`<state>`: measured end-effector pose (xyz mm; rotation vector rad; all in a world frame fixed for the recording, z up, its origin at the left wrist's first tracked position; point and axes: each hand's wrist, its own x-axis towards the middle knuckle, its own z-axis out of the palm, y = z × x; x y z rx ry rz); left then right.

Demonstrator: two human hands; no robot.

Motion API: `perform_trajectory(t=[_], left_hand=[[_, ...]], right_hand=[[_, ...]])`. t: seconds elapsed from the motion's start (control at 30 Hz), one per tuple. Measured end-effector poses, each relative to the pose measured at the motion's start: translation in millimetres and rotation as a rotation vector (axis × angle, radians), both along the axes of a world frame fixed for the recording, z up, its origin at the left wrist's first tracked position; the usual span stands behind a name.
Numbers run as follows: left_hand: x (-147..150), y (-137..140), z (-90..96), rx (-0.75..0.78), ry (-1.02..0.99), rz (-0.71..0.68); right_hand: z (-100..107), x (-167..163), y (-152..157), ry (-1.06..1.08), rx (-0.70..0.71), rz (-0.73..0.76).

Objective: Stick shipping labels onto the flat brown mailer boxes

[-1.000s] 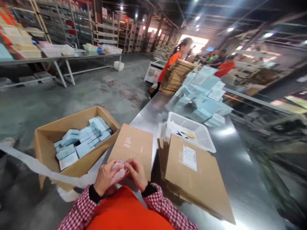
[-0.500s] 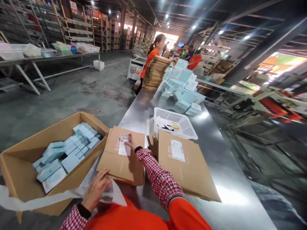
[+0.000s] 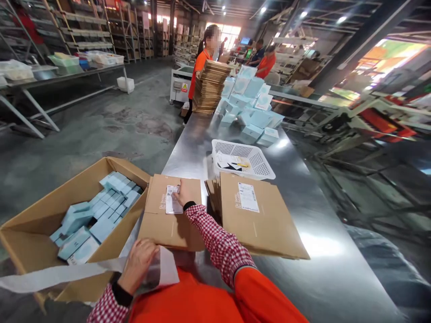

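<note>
My right hand (image 3: 183, 194) lies on a white printed label (image 3: 173, 200) on the left stack of flat folded cardboard boxes (image 3: 185, 233). Its visible fingers are stretched out, pressing on the label's right side. Close to my body, my left hand (image 3: 139, 262) is curled closed on a long white paper strip (image 3: 168, 265), which trails left across the big carton. Part of that grip is hidden. A second stack of flat cardboard boxes (image 3: 266, 224) lies on the right, with a white label (image 3: 248, 197) on its top piece.
A large open carton (image 3: 28, 220) with several light-blue boxes stands at left. On the metal table (image 3: 323, 224) are a white perforated basket (image 3: 267, 168), piled light-blue boxes (image 3: 254, 116) and a tall cardboard stack (image 3: 210, 87). A person in orange (image 3: 200, 63) stands beyond.
My left hand has closed more around the paper strip and moved slightly right. My right hand stays on the label, its fingers now stretched flatter. The camera view has tilted slightly downward.
</note>
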<state>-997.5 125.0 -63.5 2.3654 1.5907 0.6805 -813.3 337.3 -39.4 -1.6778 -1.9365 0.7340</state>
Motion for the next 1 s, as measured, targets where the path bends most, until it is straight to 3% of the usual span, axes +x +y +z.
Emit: perform_trajectory(t=[0.1, 0.27, 0.37, 0.43, 0.53, 0.6, 0.8, 1.0], left_hand=[[6.4, 25.6, 7.8, -0.019, 0.002, -0.028], [17.1, 46.9, 0.2, -0.064, 0.004, -0.037], [18.9, 47.0, -4.0, -0.101, 0.012, -0.018], [19.4, 46.4, -4.3, -0.124, 0.021, -0.005], [20.5, 43.4, -1.3, -0.142, 0.035, -0.005], [21.4, 38.5, 2.2, -0.142, 0.045, -0.013], [25.3, 30.5, 19.3, -0.127, 0.017, -0.012], [42.5, 62.5, 34.3, -0.116, -0.008, -0.052]], right_hand=[[3.9, 4.6, 6.1, 0.044, 0.002, -0.019], [9.2, 9.4, 2.0, 0.147, 0.071, 0.070], [29.4, 16.9, -7.2, 0.259, 0.291, 0.131], [50.2, 25.5, -6.0, 0.370, 0.439, 0.051], [68.6, 36.8, 7.7, 0.496, 0.432, -0.004], [61.3, 39.1, 15.4, 0.488, 0.317, 0.082], [6.0, 27.9, 8.5, 0.383, 0.098, 0.304], [3.3, 29.5, 10.5, 0.338, 0.041, 0.388]])
